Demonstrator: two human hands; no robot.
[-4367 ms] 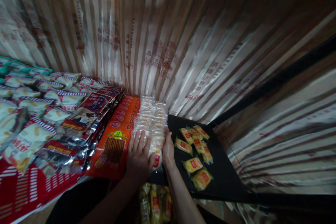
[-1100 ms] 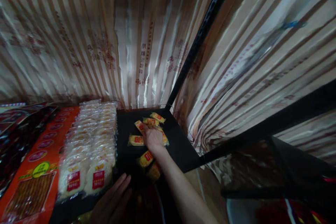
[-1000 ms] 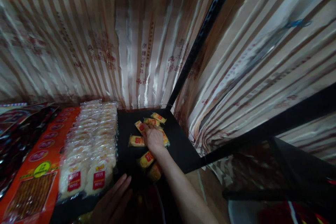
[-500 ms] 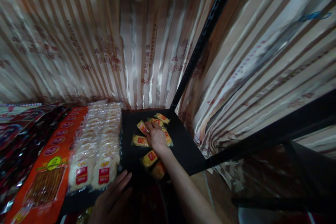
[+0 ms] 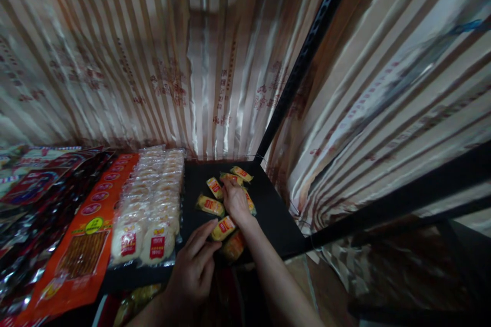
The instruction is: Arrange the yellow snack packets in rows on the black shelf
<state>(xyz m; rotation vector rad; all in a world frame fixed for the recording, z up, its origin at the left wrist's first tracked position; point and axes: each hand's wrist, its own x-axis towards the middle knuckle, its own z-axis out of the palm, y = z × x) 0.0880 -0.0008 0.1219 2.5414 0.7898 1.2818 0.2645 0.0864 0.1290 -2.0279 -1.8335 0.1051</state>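
Several small yellow snack packets with red labels lie loose on a black shelf [image 5: 276, 219]. My right hand [image 5: 236, 202] reaches in among them, its fingers bent and together at the near edge of a yellow packet [image 5: 232, 178] at the back; its fingertips are partly hidden. My left hand [image 5: 195, 265] has its thumb and fingers at the left end of a nearer yellow packet [image 5: 224, 227], which still rests on the shelf. To the left of my hands lie another packet [image 5: 210, 205] and an upright-turned one [image 5: 215, 187]. A darker, orange-looking packet [image 5: 233, 246] sits by my right forearm.
Left of the packets stand two rows of clear-wrapped white rice crackers [image 5: 141, 245], then an orange snack bag [image 5: 82, 255] and dark shiny bags [image 5: 34, 235]. A black metal post [image 5: 299, 71] rises at the back corner, before a striped curtain [image 5: 207, 87].
My left hand has moved forward and right, from beside the rice crackers to the nearer yellow packet. My right hand stays among the packets, slightly right of one it was touching. The view has shifted a little.
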